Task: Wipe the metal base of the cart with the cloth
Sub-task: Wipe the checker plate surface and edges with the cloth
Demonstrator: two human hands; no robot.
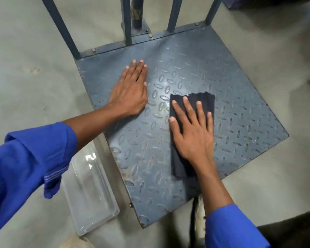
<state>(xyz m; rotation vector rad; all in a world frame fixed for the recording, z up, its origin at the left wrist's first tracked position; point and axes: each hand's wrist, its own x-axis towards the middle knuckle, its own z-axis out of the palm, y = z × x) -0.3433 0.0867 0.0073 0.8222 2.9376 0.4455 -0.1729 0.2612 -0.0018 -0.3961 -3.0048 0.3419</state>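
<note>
Both hands flat & wide – left hand (131, 92) bracing on bare metal base (240, 97), right hand (193, 133) pressing dark cloth (179, 163) onto base centre – mid-wipe, prob. next: sweep cloth w/ steady pressure to far & right areas.

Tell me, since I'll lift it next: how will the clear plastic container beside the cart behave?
The clear container looks thin-walled and empty, so probably light and slightly flexible. Its glossy plastic may feel slippery. Lying flat on the floor, it seems unlikely to roll or tip.
</note>
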